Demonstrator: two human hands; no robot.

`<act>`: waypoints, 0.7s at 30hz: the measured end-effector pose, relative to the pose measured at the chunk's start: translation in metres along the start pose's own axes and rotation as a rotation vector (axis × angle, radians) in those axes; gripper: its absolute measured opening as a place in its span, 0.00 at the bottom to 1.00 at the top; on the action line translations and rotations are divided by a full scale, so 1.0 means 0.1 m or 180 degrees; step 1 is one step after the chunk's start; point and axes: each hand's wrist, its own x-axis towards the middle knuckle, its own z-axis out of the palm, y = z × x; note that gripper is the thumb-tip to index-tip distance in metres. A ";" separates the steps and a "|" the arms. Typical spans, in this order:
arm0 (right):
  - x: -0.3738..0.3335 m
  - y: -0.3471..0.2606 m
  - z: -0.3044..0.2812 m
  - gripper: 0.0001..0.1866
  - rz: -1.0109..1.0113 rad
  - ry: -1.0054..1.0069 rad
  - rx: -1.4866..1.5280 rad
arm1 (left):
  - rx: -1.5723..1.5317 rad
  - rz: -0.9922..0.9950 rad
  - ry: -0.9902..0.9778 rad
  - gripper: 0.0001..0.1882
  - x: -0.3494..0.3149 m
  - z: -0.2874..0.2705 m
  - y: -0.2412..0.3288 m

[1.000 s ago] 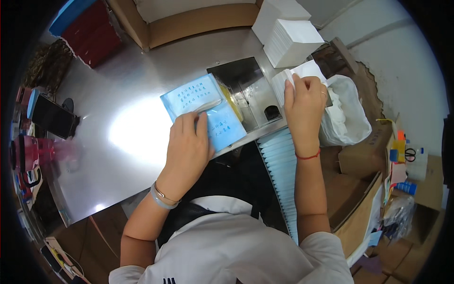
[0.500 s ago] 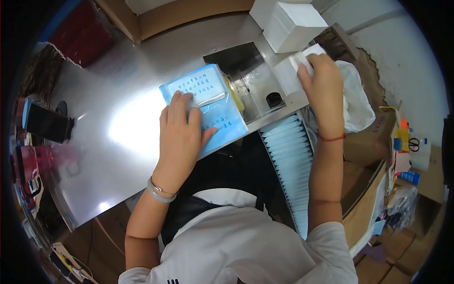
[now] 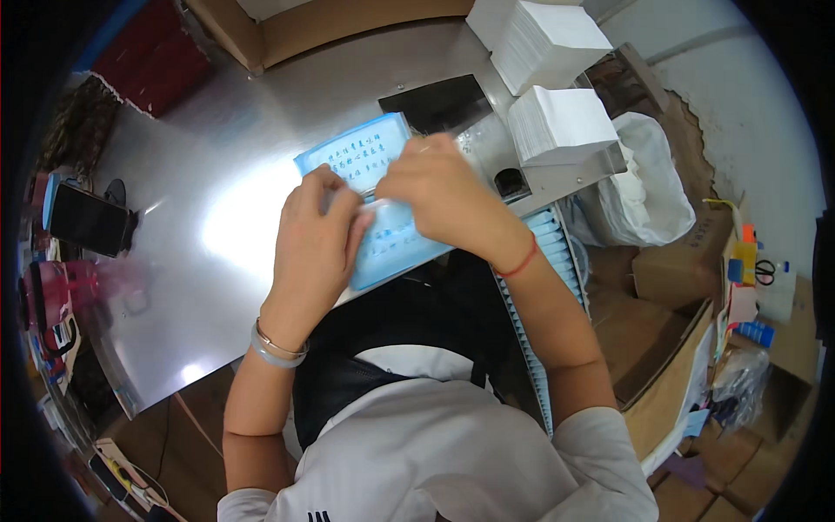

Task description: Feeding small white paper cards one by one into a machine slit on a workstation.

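Note:
A pile of flat blue-and-white packets with blue lettering lies at the front edge of the metal table. My left hand is at the packet's left side, its fingers curled and thumb bent in against the top packet. Over the packet's right part is my right hand, fingers bent together and slightly blurred. What it pinches, if anything, is hidden behind the knuckles. To the right, a stack of white folded paper napkins stands on the table corner.
Another white napkin stack rises behind the first. A dark plate is set in the steel tabletop. A white bag hangs at right, above cardboard boxes. Pale blue pleated packets fill a trough below. A phone stands left.
My right hand has come left from the napkin stack to the packets, beside my left hand. My left hand has shifted slightly left, its fingers more curled.

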 end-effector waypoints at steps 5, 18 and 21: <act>-0.23 0.14 -0.52 0.08 0.1695 0.2520 -0.1284 | 0.0709 0.0484 0.0767 0.07 0.38 0.05 0.13; -0.56 0.57 -0.74 0.11 0.1567 0.1217 -0.1083 | 0.0764 0.0581 0.0163 0.15 0.17 0.26 0.23; -0.36 0.31 -0.83 0.14 0.1370 0.1188 -0.0918 | 0.0962 0.0316 0.0114 0.20 -0.13 0.06 0.04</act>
